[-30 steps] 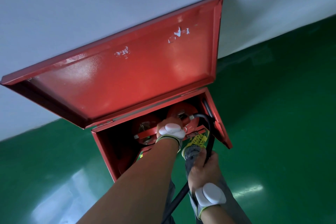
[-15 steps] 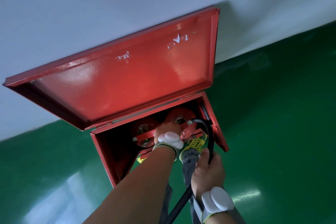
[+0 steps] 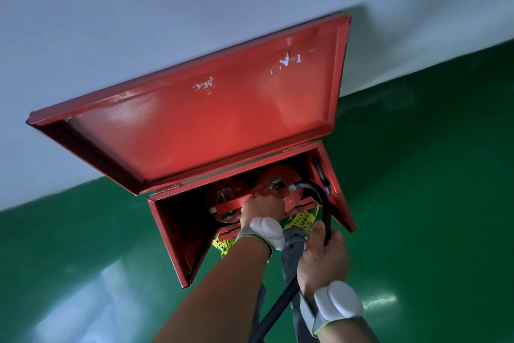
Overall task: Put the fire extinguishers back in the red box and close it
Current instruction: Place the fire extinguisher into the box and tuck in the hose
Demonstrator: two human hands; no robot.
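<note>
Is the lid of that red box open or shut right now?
Open. The lid is swung up against the wall, its inner face showing, and two fire extinguishers are visible inside the red box.

A plain pale grey-white wall (image 3: pixel 139 22) fills the upper part of the view and meets a glossy green floor (image 3: pixel 431 175) along a slanted line. The floor reflects light in soft bright patches at the lower left and lower right. A faint shadow falls on the wall near its base.
</note>
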